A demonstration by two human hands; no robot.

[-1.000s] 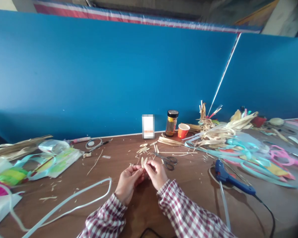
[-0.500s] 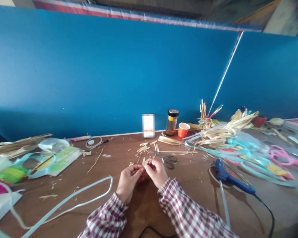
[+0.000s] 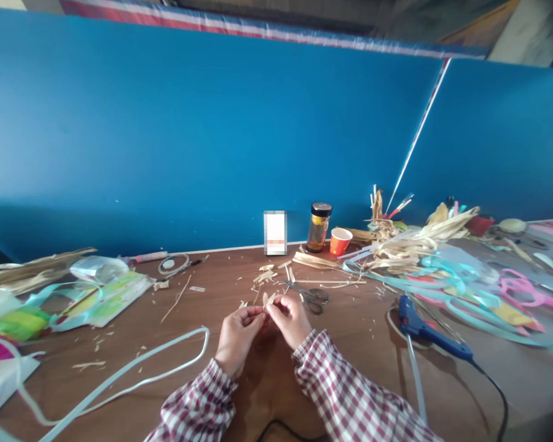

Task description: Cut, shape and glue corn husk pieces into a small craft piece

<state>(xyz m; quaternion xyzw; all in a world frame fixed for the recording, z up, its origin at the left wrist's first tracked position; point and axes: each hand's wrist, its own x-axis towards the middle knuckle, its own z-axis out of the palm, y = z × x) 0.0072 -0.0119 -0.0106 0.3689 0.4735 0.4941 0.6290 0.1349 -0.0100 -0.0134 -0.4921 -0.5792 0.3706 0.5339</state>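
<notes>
My left hand (image 3: 240, 334) and my right hand (image 3: 289, 319) meet at the middle of the brown table. Between their pinched fingertips is a small piece of pale dried husk (image 3: 266, 301), its pointed tips sticking up. Both hands are closed on it; its lower part is hidden by the fingers. Just beyond my right hand lie dark scissors (image 3: 314, 299), with their blades toward the left. Cut husk scraps (image 3: 265, 274) are scattered on the table past my fingertips.
A blue glue gun (image 3: 433, 331) with a cord lies at right. Behind are a dark-lidded jar (image 3: 319, 227) and an orange paper cup (image 3: 340, 242). Dried husks (image 3: 419, 245), ribbons and pink scissors (image 3: 523, 288) pile up at right. A pale looped strip (image 3: 138, 362) lies at left.
The husk's tips have shifted slightly and stand a little more upright between my fingertips. Both hands remain almost in the same place.
</notes>
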